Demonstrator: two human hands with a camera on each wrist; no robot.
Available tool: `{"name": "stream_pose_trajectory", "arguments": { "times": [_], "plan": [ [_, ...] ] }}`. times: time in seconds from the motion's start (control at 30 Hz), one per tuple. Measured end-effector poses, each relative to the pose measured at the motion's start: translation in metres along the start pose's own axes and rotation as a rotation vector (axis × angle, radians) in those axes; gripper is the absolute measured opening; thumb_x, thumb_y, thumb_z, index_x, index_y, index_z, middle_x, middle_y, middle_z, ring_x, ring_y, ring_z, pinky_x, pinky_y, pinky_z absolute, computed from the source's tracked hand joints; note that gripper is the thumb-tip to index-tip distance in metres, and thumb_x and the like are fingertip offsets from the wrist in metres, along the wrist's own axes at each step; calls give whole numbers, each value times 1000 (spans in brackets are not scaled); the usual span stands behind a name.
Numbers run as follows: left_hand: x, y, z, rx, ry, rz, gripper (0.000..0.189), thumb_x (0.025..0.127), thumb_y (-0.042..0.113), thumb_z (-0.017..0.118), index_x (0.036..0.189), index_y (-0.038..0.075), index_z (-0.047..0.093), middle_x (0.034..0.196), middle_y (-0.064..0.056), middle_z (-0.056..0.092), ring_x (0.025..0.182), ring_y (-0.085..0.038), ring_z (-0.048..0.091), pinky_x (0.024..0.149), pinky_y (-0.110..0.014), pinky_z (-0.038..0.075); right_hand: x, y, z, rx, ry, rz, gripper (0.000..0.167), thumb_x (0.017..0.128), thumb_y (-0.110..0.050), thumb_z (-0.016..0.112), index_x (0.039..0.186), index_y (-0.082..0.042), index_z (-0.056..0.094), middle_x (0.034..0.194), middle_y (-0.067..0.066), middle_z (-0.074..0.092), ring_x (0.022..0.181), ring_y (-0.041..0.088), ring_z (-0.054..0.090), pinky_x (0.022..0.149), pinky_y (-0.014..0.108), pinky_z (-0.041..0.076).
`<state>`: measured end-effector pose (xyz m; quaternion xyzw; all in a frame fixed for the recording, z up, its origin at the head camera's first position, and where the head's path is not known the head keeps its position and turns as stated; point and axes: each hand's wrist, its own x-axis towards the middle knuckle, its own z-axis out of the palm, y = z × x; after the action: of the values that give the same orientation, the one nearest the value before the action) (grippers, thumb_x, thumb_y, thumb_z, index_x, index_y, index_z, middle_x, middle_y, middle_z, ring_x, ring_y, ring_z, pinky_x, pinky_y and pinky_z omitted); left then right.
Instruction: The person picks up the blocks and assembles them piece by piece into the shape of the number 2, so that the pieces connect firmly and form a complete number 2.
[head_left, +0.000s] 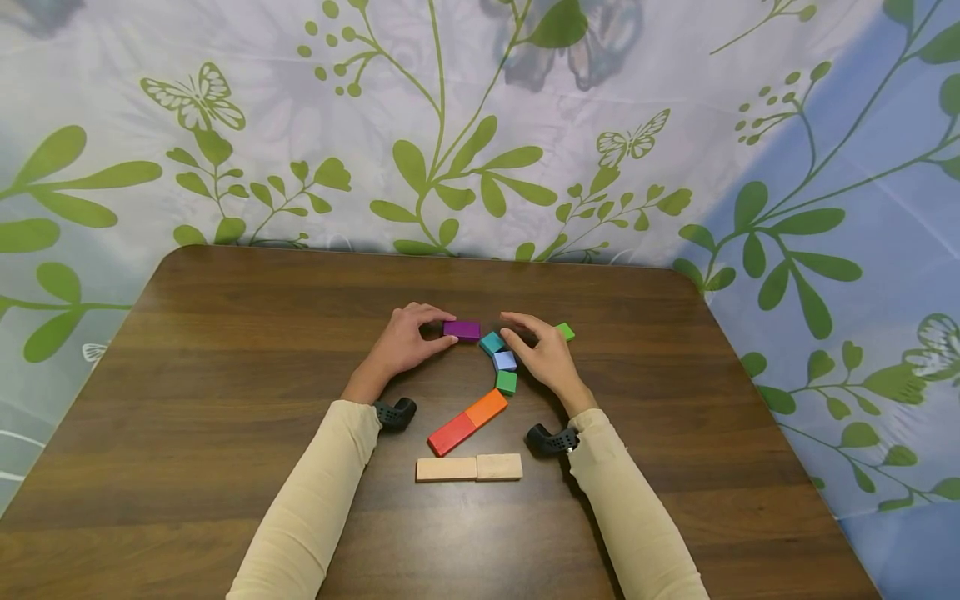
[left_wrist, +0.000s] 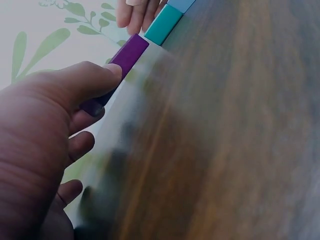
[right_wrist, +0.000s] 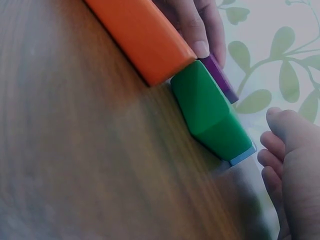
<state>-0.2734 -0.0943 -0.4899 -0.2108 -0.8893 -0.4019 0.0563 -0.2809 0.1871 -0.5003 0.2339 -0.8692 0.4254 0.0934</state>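
Note:
My left hand [head_left: 408, 337] pinches a purple block [head_left: 462, 331] between thumb and fingers, at the far end of a curved row. Beside that block's right end lies a teal block [head_left: 492, 343], followed by a light blue block [head_left: 505, 361] and a green block [head_left: 506, 382]. An orange block [head_left: 486, 407] and a red block [head_left: 452, 434] carry the row on toward the front left. My right hand [head_left: 546, 352] is just right of the teal block, thumb and fingers spread apart with nothing between them. In the right wrist view the green block [right_wrist: 210, 110] hides most of the light blue one.
Two plain wooden blocks [head_left: 468, 468] lie end to end in front of the row. A lime green block [head_left: 565, 332] shows partly behind my right hand. The brown table [head_left: 247, 350] ends at a patterned cloth [head_left: 300, 125] behind it.

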Motion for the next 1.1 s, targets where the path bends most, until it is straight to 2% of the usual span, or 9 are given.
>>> {"name": "stream_pose_trajectory", "arguments": {
  "times": [0.17, 0.73, 1.1],
  "plan": [
    [0, 1, 0, 26, -10, 0, 37, 91, 30, 80, 124, 14, 76, 121, -9, 73, 113, -29, 58, 97, -51, 38, -1, -1, 0, -9, -9, 12, 35, 101, -24, 68, 135, -14, 69, 130, 5, 72, 116, 22, 69, 100, 43, 54],
    [0, 2, 0, 28, -46, -29, 37, 92, 30, 80, 124, 13, 76, 120, -11, 72, 118, -33, 56, 103, -53, 37, -1, 0, 1, -4, -19, 14, 35, 101, -24, 69, 135, -14, 68, 127, 5, 73, 111, 21, 70, 97, 43, 55],
    [1, 1, 1, 50, -54, -30, 39, 92, 31, 80, 125, 13, 75, 120, -11, 72, 118, -33, 57, 101, -52, 38, -1, -1, 1, 3, -38, 17, 35, 102, -25, 67, 135, -14, 68, 127, 5, 72, 109, 21, 69, 96, 44, 55]
  ]
}}
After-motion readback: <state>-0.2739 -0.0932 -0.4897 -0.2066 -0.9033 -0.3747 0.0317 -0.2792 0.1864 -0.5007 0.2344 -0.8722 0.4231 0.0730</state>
